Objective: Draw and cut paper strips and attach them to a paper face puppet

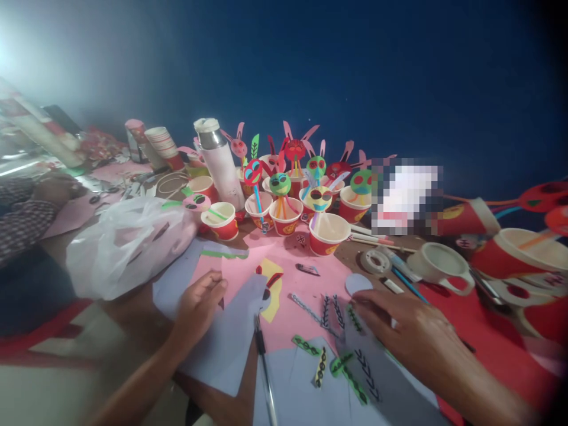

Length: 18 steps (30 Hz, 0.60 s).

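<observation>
My right hand (406, 322) pinches the edge of a small pale lavender paper circle (358, 284) just above the sheets. My left hand (199, 307) is closed, thumb against fingers, over a blue-grey paper sheet (226, 355); a small dark bit shows by its fingertips, too unclear to name. Between my hands lie a pen (266, 370), a yellow paper piece (274, 309) with red and black cut shapes on it, and a pink sheet (284, 331). Several patterned strips, such as a green strip (306, 345), are scattered near my right hand.
Behind stand paper cups (329, 236) with decorated paper faces and a white flask (222, 165). At the left are a plastic bag (128, 242) and another person's checked sleeve (26, 219). A tape roll (376, 260), mug (439, 269) and red paper (483, 337) lie right.
</observation>
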Available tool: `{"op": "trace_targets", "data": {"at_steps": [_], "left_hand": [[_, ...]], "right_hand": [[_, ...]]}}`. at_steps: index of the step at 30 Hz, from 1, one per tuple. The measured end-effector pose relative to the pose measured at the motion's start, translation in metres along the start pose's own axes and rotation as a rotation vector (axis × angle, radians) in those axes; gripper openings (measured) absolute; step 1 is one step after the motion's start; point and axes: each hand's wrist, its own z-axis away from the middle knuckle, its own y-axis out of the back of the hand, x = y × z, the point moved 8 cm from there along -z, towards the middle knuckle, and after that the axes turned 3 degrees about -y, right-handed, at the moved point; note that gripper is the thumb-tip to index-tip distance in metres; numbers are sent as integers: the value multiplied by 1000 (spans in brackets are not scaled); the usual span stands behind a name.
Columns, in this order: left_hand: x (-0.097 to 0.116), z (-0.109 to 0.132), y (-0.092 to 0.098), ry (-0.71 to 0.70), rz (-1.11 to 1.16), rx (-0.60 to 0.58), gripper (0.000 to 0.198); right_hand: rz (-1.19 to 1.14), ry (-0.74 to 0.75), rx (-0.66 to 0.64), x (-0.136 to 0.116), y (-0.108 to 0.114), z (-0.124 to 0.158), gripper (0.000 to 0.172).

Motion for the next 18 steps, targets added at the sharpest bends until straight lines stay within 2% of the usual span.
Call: {"op": "trace_targets", "data": {"at_steps": [2, 5, 7, 9, 13, 18], "left_hand": [[-3, 0, 1, 7, 24, 5, 22], [-7, 0, 2, 16, 69, 3, 21], [-7, 1, 1, 14, 82, -1, 20], [-6, 2, 0, 7, 83, -9, 20], [-3, 4, -3, 0, 99, -37, 22], [2, 4, -7, -52, 34, -76, 21]], "right_hand": [[-258, -15, -182, -25, -17, -4, 23], [-743, -134, -562, -66, -61, -7, 27], [-962, -236, -709, -83, -85, -9, 33], [-1068, -295, -763, -93, -100, -12, 37], [-1104, -346, -800, -100, -108, -13, 25], [-1203, -434, -798, -105, -111, -12, 38]]}}
